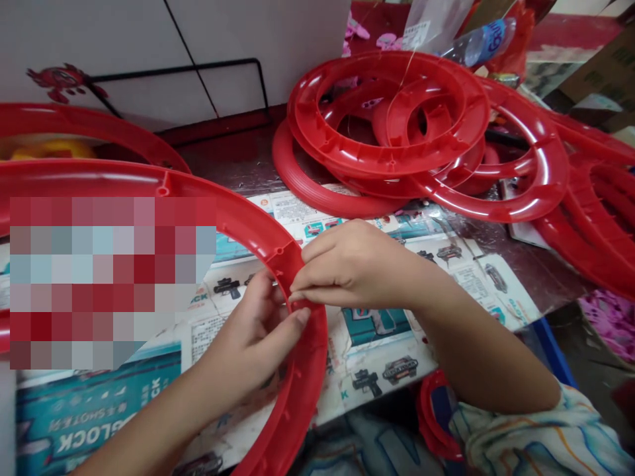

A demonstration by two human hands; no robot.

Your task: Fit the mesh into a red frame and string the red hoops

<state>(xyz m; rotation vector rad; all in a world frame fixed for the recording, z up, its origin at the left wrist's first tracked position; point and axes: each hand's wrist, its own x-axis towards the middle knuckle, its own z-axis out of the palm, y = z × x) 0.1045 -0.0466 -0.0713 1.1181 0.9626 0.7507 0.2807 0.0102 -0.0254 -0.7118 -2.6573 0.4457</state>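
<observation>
Red plastic ring [310, 370], probably light, stiff and slick, best held by its rim: left hand [255, 330] clasping, right hand [347, 268] pinching it.

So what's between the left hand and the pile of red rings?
In the head view, the right hand, bent in over the big red ring, and a strip of printed sheet.
</observation>
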